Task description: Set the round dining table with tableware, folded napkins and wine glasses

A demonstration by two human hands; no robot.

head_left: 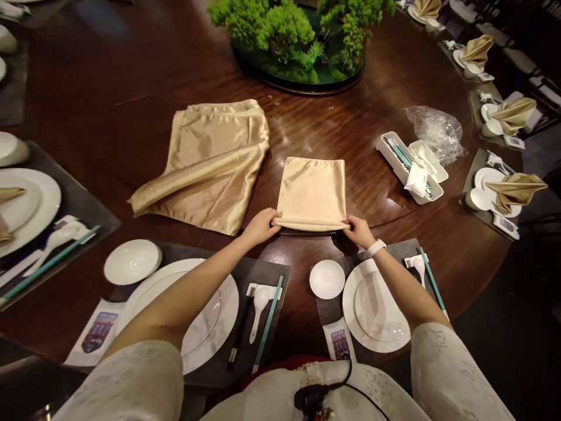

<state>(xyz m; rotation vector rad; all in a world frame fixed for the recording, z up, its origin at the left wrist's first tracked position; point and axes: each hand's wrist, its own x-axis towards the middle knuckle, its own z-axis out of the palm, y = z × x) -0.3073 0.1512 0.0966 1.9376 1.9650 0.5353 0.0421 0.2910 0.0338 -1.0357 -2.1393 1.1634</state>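
A gold satin napkin [311, 190] lies flat on the dark wooden table [109, 117], its near edge turned up in a narrow fold. My left hand [260, 227] pinches the left end of that fold, and my right hand [359, 231] pinches the right end. A white band circles my right wrist. Just left of them lies a second gold satin napkin [205, 166], loosely folded and creased, touching neither hand.
Below my hands are white dinner plates [377, 307], small bowls [326, 279], spoons and chopsticks on dark mats. A moss-and-shrub centerpiece [289, 47] stands at the table's middle. To the right are a white cutlery tray [407, 166] and a plastic bag [436, 131]. Folded napkins sit on farther plates.
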